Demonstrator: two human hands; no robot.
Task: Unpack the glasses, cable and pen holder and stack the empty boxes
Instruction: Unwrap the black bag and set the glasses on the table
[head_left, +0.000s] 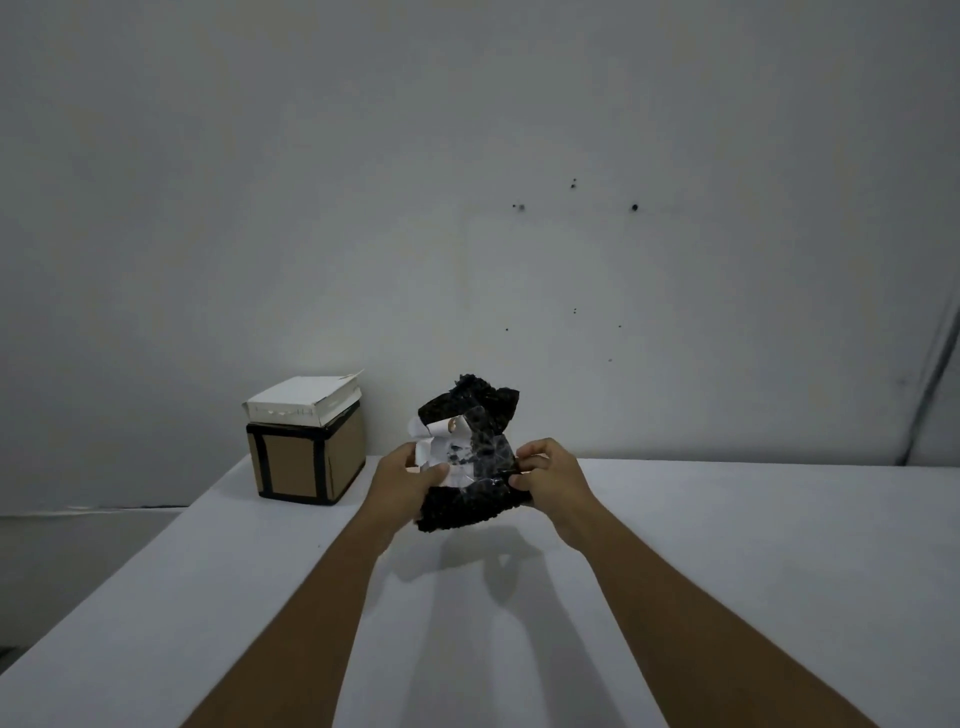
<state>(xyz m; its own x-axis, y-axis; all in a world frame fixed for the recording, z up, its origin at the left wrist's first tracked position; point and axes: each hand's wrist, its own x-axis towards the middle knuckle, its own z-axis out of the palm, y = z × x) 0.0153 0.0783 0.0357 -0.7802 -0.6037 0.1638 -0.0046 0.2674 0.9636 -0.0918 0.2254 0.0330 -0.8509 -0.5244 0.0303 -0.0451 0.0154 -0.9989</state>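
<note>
Black wrapped parcel (470, 467) lifted off counter (727, 545), right of the brown box (306, 462) with white box (304, 400) stacked on it. Left hand (410, 475) and right hand (550, 470) both grip it. Peel tape slowly, support underneath; contents unseen

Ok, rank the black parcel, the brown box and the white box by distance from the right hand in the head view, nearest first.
1. Black parcel: held in the right hand, left hand on its other side.
2. Brown box: far left on the table.
3. White box: atop the brown box, slightly farther.
</note>
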